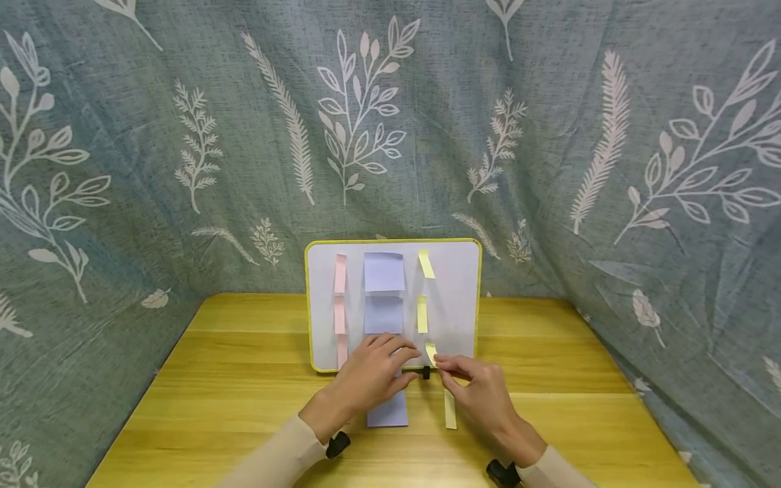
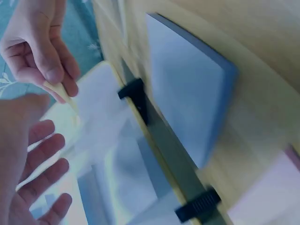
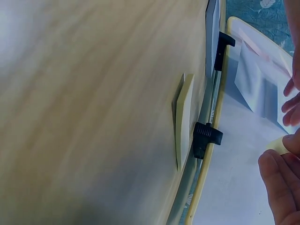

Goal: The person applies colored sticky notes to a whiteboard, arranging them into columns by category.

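My right hand (image 1: 482,393) pinches a narrow yellow sticky note (image 1: 430,352) between thumb and fingers, at the lower right of a small yellow-rimmed whiteboard (image 1: 454,305). In the right wrist view the fingertips grip the pale note (image 3: 277,146) against the white surface behind. To its left, my left hand (image 1: 373,371) hovers before the board's lower middle, fingers loosely bent and holding nothing. Spread, empty fingers (image 2: 44,154) also show in the left wrist view. Above the pinched note, two more yellow strips (image 1: 422,313) stick to the board in a column.
Pink strips (image 1: 339,315) run down the board's left, and purple square notes (image 1: 384,272) its middle; my left hand hides part of that column. On the wooden table (image 1: 244,407) before the board lie a purple pad (image 1: 387,413) and a yellow pad (image 1: 450,411). Black feet (image 3: 206,138) hold the board.
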### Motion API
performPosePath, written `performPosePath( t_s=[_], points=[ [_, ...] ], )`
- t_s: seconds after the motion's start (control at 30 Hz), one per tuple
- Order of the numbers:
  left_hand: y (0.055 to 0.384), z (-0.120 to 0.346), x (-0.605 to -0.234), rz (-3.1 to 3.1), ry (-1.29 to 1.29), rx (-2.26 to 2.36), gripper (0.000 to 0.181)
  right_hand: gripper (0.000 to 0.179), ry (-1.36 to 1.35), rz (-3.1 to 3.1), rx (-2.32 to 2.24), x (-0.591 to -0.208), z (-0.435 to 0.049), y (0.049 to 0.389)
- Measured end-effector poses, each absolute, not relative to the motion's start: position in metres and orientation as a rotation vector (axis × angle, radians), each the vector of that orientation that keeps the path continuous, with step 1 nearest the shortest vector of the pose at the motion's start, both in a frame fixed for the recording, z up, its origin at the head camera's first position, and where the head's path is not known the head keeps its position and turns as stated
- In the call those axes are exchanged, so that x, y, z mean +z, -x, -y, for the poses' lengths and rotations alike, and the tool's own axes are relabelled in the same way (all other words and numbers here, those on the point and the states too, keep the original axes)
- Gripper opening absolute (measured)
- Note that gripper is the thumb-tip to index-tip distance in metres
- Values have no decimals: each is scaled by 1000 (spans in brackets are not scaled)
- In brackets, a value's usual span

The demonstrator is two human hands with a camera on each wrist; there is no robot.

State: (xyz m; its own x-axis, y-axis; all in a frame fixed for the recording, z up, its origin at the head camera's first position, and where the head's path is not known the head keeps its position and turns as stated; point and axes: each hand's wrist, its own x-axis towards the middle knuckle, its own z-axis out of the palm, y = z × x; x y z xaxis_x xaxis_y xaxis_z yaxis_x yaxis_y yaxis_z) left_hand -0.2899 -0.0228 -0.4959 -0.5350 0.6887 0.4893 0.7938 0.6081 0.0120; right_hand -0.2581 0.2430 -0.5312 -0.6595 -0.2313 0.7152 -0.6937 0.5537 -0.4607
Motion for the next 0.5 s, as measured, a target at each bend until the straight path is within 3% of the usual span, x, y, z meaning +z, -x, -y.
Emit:
performPosePath(
  t_s=[0.5],
  points=[
    [294,33,-508,2405,1289,-198,67,24,-759,2196,975,-533,-233,268]
  ],
)
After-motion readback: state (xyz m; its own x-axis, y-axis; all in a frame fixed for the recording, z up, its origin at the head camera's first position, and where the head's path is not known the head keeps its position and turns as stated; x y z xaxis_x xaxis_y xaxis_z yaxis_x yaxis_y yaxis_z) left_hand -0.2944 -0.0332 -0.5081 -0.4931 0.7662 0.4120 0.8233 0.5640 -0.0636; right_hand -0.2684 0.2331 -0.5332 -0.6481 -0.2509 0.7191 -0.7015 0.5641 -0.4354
